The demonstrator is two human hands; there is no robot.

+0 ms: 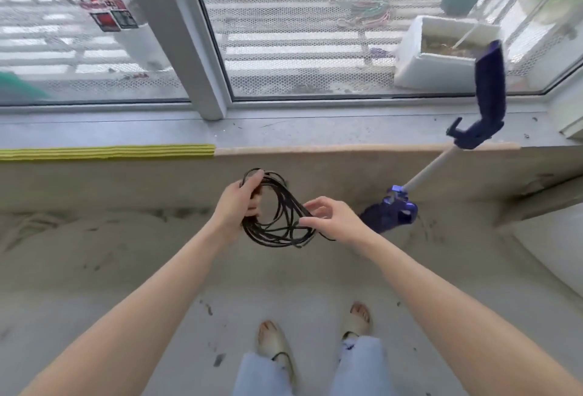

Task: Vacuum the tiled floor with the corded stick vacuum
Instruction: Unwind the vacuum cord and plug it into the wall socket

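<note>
Fingers (252,184) of your left hand (238,203) curl round the coiled black cord (277,215); your right hand (331,217) pinches one loop. Purple stick vacuum (441,159) leans against the window ledge (284,130), long axis slanting, handle up-right. White planter box (419,64) outside holds soil.

Single head-worn view, looking forward and steeply down, close over hands; floor (189,326) below, window (299,32) ahead.
</note>
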